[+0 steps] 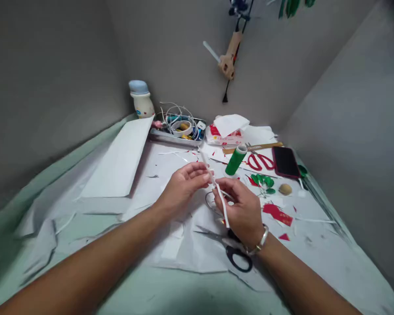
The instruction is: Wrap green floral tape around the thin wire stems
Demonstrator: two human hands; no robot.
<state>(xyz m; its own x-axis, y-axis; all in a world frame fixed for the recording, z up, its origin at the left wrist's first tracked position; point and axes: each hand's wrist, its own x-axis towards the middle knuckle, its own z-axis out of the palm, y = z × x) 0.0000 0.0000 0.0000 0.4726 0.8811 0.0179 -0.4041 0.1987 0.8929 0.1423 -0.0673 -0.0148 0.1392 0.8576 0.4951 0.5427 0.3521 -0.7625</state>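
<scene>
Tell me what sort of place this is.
Probably a craft table in a corner of a room: black-handled scissors lie on the paper, near red paper scraps and a green thread spool.

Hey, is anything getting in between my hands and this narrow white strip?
No, nothing visible does. Your left hand and right hand both meet the narrow white strip directly, with their fingers close together along it. The black-handled scissors lie below, beside your right wrist, not between.
</scene>
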